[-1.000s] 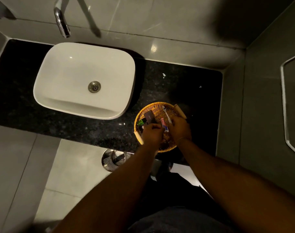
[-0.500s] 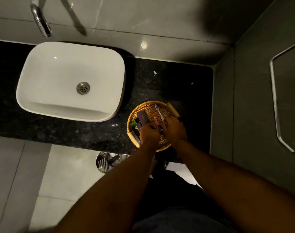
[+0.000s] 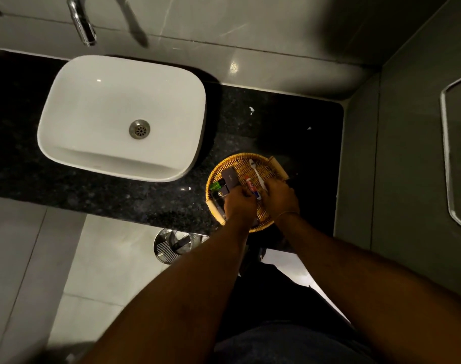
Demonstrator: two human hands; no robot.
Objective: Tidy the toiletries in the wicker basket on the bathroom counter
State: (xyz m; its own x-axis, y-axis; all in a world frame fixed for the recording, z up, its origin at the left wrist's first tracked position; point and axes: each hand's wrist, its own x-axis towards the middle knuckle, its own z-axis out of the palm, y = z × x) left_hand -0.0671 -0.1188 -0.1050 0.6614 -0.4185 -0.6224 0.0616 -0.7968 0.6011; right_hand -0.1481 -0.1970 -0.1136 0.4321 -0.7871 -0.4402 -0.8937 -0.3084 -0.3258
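A round wicker basket (image 3: 224,166) with wooden handles sits on the black counter (image 3: 145,195), right of the sink. It holds a dark box (image 3: 229,176), a small green bottle (image 3: 217,184), a black box with a logo (image 3: 220,197), a red-white-blue toothpaste tube (image 3: 251,185) and a white toothbrush (image 3: 256,171). My left hand (image 3: 239,204) rests in the basket with fingers curled against the tube; its grip is hidden. My right hand (image 3: 279,197) has its fingers closed over the toothbrush's handle end.
A white basin (image 3: 98,122) with a chrome tap (image 3: 82,24) fills the counter's left. A steel waste bin (image 3: 171,245) stands on the floor below the counter edge. A grey wall (image 3: 397,153) closes the right side, with a framed panel (image 3: 447,153).
Both hands stay in the basket over the tube and toothbrush; the items lie much as before. Only the view has shifted.
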